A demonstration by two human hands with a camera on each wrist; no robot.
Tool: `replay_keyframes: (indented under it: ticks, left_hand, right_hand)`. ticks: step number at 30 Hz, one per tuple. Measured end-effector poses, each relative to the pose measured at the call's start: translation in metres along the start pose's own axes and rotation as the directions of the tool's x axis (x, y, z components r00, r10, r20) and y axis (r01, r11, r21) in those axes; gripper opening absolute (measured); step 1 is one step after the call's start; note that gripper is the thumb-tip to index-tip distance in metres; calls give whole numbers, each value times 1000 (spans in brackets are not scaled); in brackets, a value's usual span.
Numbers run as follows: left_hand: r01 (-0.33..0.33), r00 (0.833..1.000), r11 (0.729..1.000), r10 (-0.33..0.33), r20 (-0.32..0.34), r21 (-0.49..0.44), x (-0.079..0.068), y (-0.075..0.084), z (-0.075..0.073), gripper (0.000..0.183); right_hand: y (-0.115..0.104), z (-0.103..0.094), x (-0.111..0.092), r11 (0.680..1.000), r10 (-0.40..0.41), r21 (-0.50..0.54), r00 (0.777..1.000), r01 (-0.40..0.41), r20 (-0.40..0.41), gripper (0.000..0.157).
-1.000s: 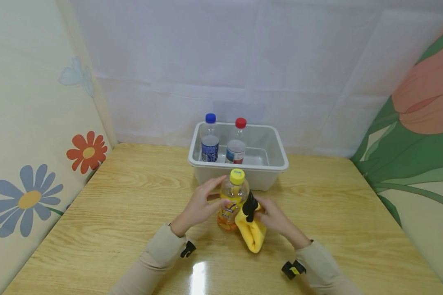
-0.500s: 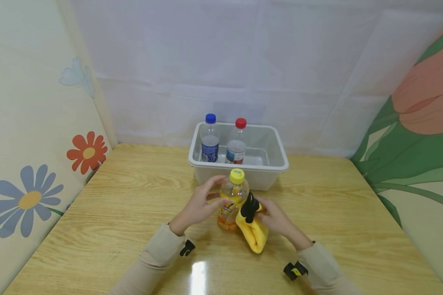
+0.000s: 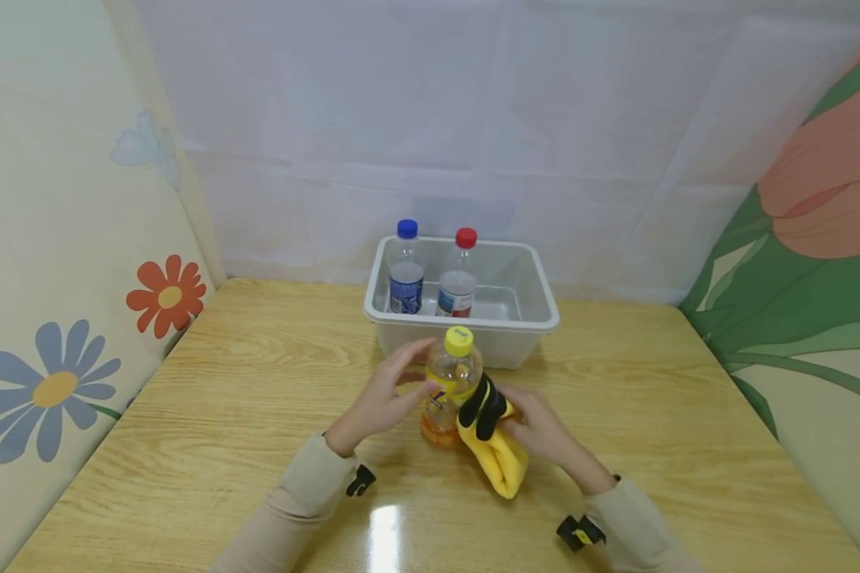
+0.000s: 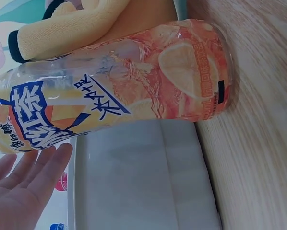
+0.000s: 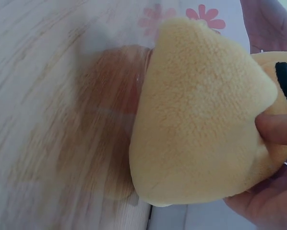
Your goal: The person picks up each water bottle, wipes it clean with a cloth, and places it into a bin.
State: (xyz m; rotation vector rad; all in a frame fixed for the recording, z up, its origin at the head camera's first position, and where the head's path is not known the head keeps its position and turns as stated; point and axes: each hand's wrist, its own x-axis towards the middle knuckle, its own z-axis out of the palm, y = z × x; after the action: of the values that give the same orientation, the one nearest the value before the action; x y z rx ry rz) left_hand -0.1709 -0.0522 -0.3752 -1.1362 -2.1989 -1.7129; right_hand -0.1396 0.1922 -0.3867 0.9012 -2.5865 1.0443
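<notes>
An iced-tea bottle with a yellow cap stands upright on the table, its orange label filling much of the left wrist view. My left hand holds it from the left, thumb at the front and fingers toward the back. Fingertips of that hand show at the bottle's side in the left wrist view. My right hand grips a folded yellow cloth with black edging against the bottle's right side. Seen from the right wrist, the fluffy cloth is pinched under the thumb and hides most of the bottle.
Behind the bottle stands a light grey plastic bin. Inside it, toward its left half, are a blue-capped bottle and a red-capped bottle. A white cloth wall rises behind the wooden table.
My right hand and the cloth have shifted slightly right and toward me, with more of the black edging showing. The left hand and the bottle have barely moved.
</notes>
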Motion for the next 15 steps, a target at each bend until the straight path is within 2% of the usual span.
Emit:
replay_keyframes:
  ticks: [6, 15]
  left_hand:
    - [5, 1000, 1000, -5, 12, -22, -2, 1, 1, 54]
    - [52, 998, 998, -50, -48, 31, 0, 6, 9, 62]
  right_hand:
    - [0, 0, -2, 1000, 7, -10, 1000, -7, 11, 51]
    - [-1, 0, -4, 999, -29, -29, 1000, 29, -3, 50]
